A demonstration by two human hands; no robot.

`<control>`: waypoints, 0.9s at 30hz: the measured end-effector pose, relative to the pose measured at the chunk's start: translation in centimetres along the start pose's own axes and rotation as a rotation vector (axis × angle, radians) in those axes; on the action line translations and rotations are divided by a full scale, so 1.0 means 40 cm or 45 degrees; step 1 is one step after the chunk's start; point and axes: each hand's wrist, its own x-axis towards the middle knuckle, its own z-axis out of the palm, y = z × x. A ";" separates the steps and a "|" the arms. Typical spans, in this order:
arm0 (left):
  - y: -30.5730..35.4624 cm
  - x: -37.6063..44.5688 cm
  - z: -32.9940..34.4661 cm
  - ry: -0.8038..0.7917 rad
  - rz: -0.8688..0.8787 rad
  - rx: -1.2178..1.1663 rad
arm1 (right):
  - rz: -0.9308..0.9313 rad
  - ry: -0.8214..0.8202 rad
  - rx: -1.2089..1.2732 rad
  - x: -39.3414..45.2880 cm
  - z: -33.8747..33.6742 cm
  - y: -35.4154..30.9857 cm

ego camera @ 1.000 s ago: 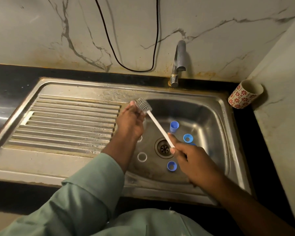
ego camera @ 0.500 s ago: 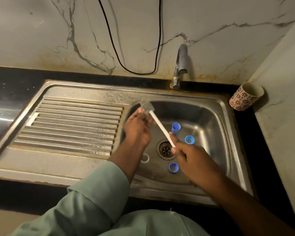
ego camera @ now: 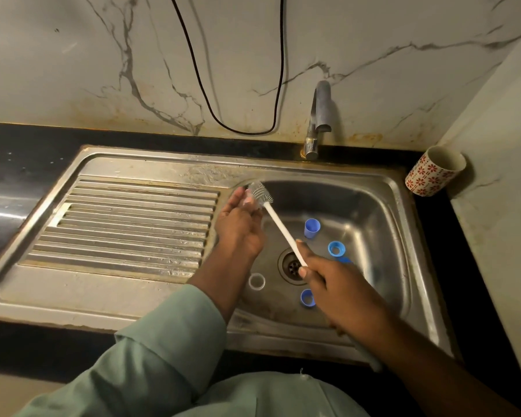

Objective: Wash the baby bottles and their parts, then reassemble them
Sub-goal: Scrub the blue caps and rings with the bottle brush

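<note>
The dark bench (ego camera: 27,152) carries the steel sink (ego camera: 403,236), its ribbed drainer (ego camera: 133,224) stretching toward 9 o'clock and the basin on the right. At 12 o'clock the tap (ego camera: 321,115) stands against the marble wall (ego camera: 73,55), with a black cable (ego camera: 238,130) looping down beside it. A flowered cup (ego camera: 433,173) leans in the corner at 2 o'clock.

My left hand (ego camera: 241,230) hovers at the basin's left rim, fingers curled round a small clear part (ego camera: 248,198) (too blurred to name). My right hand (ego camera: 340,293) grips the white handle of the bottle brush (ego camera: 280,224), whose bristle head touches that part; this hand hides part of the basin floor.

Around the drain (ego camera: 292,266) lie a blue cap (ego camera: 311,228) at 1 o'clock, a blue ring (ego camera: 336,248) at 3, another blue piece (ego camera: 307,297) at 6, and a clear ring (ego camera: 256,281) at 8.
</note>
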 end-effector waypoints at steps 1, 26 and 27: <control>0.011 0.008 -0.002 0.016 0.000 -0.026 | -0.020 -0.001 -0.012 -0.011 0.003 0.004; -0.010 -0.006 0.000 0.077 -0.023 0.342 | -0.063 0.066 -0.354 -0.009 -0.016 0.014; -0.009 -0.002 -0.007 0.115 -0.019 0.362 | -0.060 0.031 -0.357 -0.023 -0.011 0.014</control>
